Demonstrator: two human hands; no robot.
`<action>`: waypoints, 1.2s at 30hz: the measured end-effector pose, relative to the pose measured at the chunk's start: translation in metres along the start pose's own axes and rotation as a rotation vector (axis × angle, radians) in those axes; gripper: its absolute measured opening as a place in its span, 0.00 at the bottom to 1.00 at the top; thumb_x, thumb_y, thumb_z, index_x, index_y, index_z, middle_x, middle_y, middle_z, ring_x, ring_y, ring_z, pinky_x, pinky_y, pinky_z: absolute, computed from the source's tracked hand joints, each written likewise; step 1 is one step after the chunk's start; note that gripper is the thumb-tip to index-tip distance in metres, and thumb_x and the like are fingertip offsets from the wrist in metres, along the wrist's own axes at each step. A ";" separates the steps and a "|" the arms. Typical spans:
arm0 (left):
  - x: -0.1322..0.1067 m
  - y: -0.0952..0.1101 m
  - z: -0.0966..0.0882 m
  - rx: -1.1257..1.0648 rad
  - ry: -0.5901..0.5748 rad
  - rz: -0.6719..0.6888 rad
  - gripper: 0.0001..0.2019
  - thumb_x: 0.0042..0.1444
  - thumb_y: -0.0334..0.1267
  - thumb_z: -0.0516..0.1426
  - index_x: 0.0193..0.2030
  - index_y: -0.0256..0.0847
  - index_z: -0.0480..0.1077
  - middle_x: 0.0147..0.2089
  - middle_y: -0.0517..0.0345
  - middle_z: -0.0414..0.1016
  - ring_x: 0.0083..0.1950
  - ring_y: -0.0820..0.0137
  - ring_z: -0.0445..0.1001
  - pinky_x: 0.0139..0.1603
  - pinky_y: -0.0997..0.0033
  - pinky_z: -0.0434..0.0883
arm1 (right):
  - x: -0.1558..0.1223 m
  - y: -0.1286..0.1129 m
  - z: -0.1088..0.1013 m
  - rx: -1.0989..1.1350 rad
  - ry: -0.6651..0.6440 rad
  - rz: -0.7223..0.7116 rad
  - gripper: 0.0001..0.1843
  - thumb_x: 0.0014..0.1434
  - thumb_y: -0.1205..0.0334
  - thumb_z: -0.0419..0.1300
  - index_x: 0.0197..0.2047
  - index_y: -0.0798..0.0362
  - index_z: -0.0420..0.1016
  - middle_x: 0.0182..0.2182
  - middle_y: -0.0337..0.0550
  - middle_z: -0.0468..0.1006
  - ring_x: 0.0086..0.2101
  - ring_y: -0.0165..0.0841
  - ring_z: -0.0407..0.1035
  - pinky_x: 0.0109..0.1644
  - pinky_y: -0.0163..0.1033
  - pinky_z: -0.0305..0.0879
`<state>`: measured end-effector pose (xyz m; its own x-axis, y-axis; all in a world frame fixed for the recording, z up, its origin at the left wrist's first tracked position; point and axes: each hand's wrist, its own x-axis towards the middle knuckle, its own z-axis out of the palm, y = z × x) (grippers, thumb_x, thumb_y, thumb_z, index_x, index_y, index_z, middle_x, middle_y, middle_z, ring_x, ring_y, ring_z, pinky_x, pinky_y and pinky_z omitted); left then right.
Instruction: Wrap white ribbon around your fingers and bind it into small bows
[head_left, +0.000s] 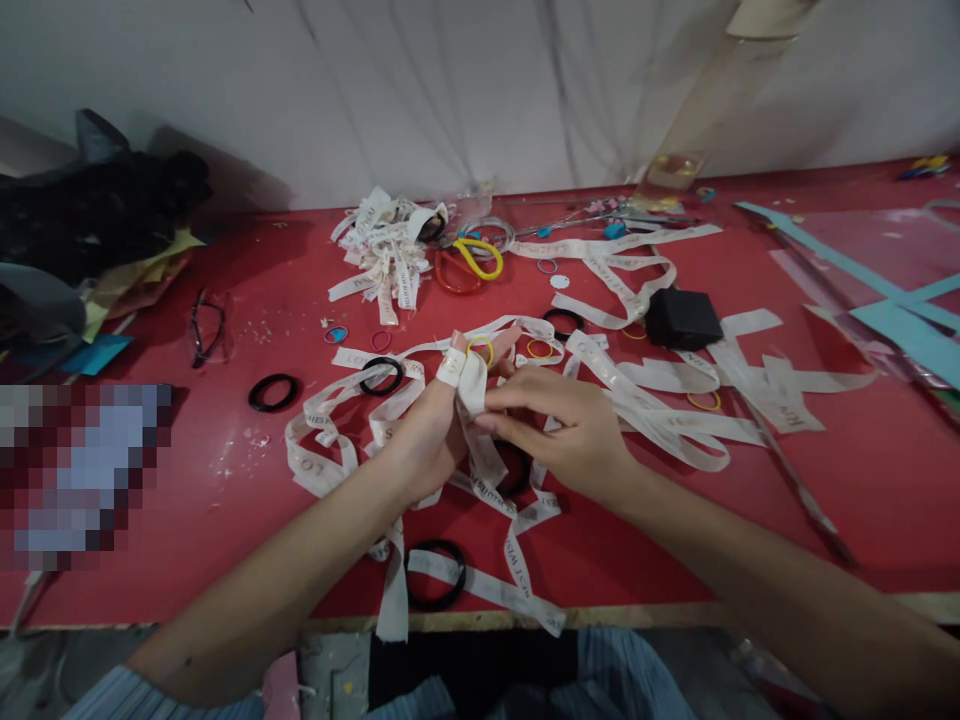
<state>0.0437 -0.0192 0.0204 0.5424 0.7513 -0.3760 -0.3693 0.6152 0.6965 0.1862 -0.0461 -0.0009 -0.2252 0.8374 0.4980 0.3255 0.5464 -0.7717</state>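
Over the red table (225,500), my left hand (431,425) grips a bundle of white printed ribbon strips (472,385) that stands up between its fingers. A yellow rubber band (480,348) sits looped at the top of the bundle, by my fingertips. My right hand (559,420) comes in from the right with its fingers pinched on the same ribbon bundle, just below the band. Long loose ribbon (652,415) trails from the hands across the table and over its front edge.
Black rings (273,392) (435,573) lie on the table. A heap of cut ribbon (386,250), scissors with yellow and red handles (469,262) and small coloured bands sit at the back. A black box (681,318) is at the right, glasses (206,325) at the left.
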 end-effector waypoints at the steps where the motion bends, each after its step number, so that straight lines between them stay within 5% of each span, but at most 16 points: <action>1: 0.001 -0.001 0.000 -0.006 -0.006 0.008 0.28 0.60 0.63 0.52 0.52 0.42 0.74 0.36 0.54 0.80 0.33 0.69 0.77 0.30 0.75 0.72 | 0.000 -0.001 0.001 -0.019 0.004 0.052 0.07 0.59 0.65 0.65 0.42 0.49 0.81 0.34 0.40 0.82 0.35 0.31 0.76 0.40 0.36 0.72; 6: 0.001 -0.008 0.001 -0.011 0.043 0.007 0.27 0.61 0.62 0.52 0.52 0.41 0.74 0.35 0.54 0.80 0.33 0.69 0.77 0.30 0.76 0.72 | -0.003 0.000 0.005 -0.084 0.042 0.180 0.12 0.57 0.68 0.65 0.45 0.50 0.79 0.33 0.38 0.83 0.33 0.30 0.76 0.39 0.34 0.70; 14: -0.001 -0.009 0.007 -0.003 0.043 -0.015 0.27 0.62 0.58 0.53 0.58 0.40 0.72 0.40 0.53 0.81 0.37 0.67 0.79 0.35 0.73 0.76 | -0.001 -0.001 0.001 -0.220 -0.002 0.196 0.10 0.55 0.69 0.66 0.40 0.49 0.76 0.30 0.33 0.82 0.30 0.28 0.76 0.34 0.31 0.65; 22: 0.000 -0.006 0.006 -0.014 0.083 0.013 0.26 0.66 0.55 0.49 0.62 0.41 0.70 0.44 0.51 0.82 0.43 0.65 0.81 0.41 0.71 0.77 | -0.004 0.001 0.000 -0.185 -0.034 0.118 0.14 0.57 0.73 0.62 0.46 0.51 0.75 0.37 0.34 0.84 0.36 0.28 0.80 0.40 0.29 0.69; 30: -0.003 -0.015 0.005 0.051 0.054 0.015 0.26 0.62 0.57 0.54 0.61 0.44 0.71 0.45 0.52 0.82 0.44 0.64 0.81 0.41 0.71 0.77 | -0.005 0.002 0.007 -0.504 0.033 0.015 0.01 0.57 0.66 0.62 0.34 0.53 0.73 0.24 0.35 0.78 0.21 0.27 0.70 0.25 0.33 0.59; 36: -0.002 -0.011 0.010 -0.028 0.053 0.019 0.26 0.62 0.56 0.54 0.59 0.41 0.71 0.44 0.51 0.82 0.44 0.64 0.80 0.43 0.70 0.77 | -0.003 -0.003 0.010 -0.489 0.180 -0.131 0.08 0.57 0.71 0.59 0.29 0.51 0.68 0.30 0.43 0.78 0.28 0.31 0.72 0.27 0.34 0.65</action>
<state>0.0543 -0.0301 0.0195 0.4943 0.7743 -0.3953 -0.4008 0.6064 0.6867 0.1762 -0.0503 -0.0036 -0.1455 0.7270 0.6711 0.7045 0.5524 -0.4456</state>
